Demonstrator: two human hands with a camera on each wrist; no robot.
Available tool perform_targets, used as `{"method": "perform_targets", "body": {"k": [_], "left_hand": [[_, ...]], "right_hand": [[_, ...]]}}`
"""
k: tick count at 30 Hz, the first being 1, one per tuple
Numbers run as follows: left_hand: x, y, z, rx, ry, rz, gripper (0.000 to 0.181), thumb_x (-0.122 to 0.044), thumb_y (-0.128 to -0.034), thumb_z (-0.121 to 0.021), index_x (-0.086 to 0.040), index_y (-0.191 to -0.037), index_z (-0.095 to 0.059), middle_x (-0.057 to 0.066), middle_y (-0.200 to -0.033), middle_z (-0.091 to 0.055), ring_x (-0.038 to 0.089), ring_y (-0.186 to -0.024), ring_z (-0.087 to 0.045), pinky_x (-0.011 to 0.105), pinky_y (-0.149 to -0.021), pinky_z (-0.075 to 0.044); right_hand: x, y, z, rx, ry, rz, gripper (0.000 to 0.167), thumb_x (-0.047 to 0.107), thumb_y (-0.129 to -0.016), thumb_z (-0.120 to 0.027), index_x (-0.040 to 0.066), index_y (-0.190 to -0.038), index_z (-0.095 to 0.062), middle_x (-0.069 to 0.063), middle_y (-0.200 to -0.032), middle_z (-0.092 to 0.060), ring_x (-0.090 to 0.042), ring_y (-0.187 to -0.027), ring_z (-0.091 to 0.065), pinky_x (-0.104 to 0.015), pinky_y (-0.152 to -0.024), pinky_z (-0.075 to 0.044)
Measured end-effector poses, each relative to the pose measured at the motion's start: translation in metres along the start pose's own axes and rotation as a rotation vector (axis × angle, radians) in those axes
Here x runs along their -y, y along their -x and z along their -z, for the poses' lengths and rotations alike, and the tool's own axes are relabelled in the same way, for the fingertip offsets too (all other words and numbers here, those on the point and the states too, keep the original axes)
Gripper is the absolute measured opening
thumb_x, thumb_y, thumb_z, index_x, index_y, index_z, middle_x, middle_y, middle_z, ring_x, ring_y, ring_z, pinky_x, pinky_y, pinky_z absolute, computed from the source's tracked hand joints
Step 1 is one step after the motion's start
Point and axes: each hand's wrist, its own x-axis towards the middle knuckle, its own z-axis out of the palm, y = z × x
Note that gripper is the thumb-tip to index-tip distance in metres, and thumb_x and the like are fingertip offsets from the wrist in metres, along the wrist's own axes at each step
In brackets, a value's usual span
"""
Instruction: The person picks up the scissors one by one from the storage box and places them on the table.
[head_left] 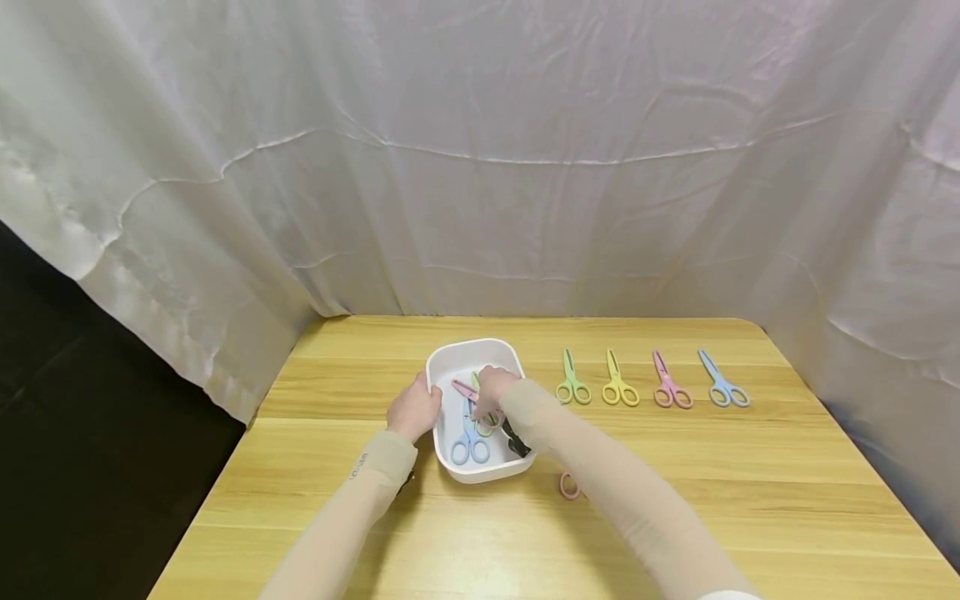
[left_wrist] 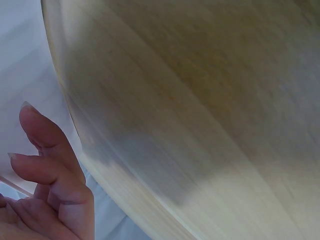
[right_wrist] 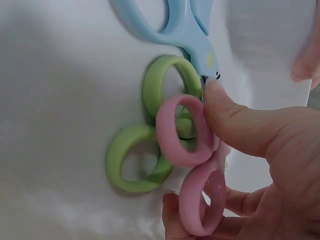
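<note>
A white plastic bin (head_left: 480, 477) sits on the wooden table with a few scissors inside. My left hand (head_left: 415, 408) grips its left rim, the thumb over the edge. Curled fingers of that hand also show in the left wrist view. Inside the bin, my right hand (head_left: 497, 390) pinches pink scissors (right_wrist: 185, 132) near the handles. Under them lie green scissors (right_wrist: 122, 160), partly covered. Light blue scissors (head_left: 470, 437) rest beside these, handles toward me; in the right wrist view my right thumb is close to their pivot.
Right of the bin, green scissors (head_left: 573, 385), yellow scissors (head_left: 619, 390), pink scissors (head_left: 670, 390) and blue scissors (head_left: 724, 387) lie in a row, blades pointing away. A pink scissor handle (head_left: 569, 486) shows beside my right forearm, which hides the rest. A pale curtain (head_left: 525, 208) hangs behind the table.
</note>
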Motion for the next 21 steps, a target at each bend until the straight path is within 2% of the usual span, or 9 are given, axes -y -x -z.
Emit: {"method": "perform_targets", "body": {"k": [8,13,19,21], "left_hand": [[0.0006,-0.0004,0.0000,-0.005,-0.005,-0.004,0.051,-0.027,-0.1038,-0.042,0.000,-0.146,-0.045,0.021,-0.114,-0.072,0.029,-0.082,-0.070,0.040,-0.069,-0.054],[0.0003,0.0002,0.0003,-0.003,-0.001,-0.002,0.051,-0.028,-0.1038,-0.042,0.000,-0.147,-0.044,0.021,-0.114,-0.072,0.029,-0.082,-0.070,0.041,-0.070,-0.054],[0.0001,0.0012,0.0007,-0.004,-0.001,-0.007,0.052,-0.027,-0.1037,-0.042,-0.001,-0.149,-0.043,0.022,-0.117,-0.071,0.030,-0.084,-0.071,0.043,-0.072,-0.055],[-0.0001,0.0015,0.0007,-0.005,-0.001,-0.007,0.052,-0.027,-0.1036,-0.042,-0.001,-0.149,-0.043,0.022,-0.118,-0.071,0.031,-0.084,-0.071,0.043,-0.072,-0.056]], "right_hand": [[0.0014,0.0004,0.0005,-0.008,-0.023,-0.014,0.053,0.030,-0.078,-0.087,0.002,-0.113,-0.059,-0.006,-0.097,-0.060,-0.019,-0.088,-0.059,-0.031,-0.086,-0.056],[0.0008,-0.0066,-0.0004,0.000,-0.037,-0.020,0.044,0.026,-0.075,-0.089,0.003,-0.102,-0.062,-0.007,-0.093,-0.064,-0.020,-0.084,-0.062,-0.029,-0.075,-0.056],[0.0004,-0.0051,0.0003,0.002,0.000,-0.007,0.036,0.027,-0.076,-0.088,0.007,-0.095,-0.065,-0.005,-0.091,-0.066,-0.018,-0.081,-0.062,-0.027,-0.073,-0.054],[0.0006,-0.0036,0.0003,-0.003,0.015,-0.001,0.036,0.028,-0.076,-0.088,0.007,-0.093,-0.065,-0.004,-0.089,-0.065,-0.017,-0.079,-0.061,-0.026,-0.069,-0.052]]}}
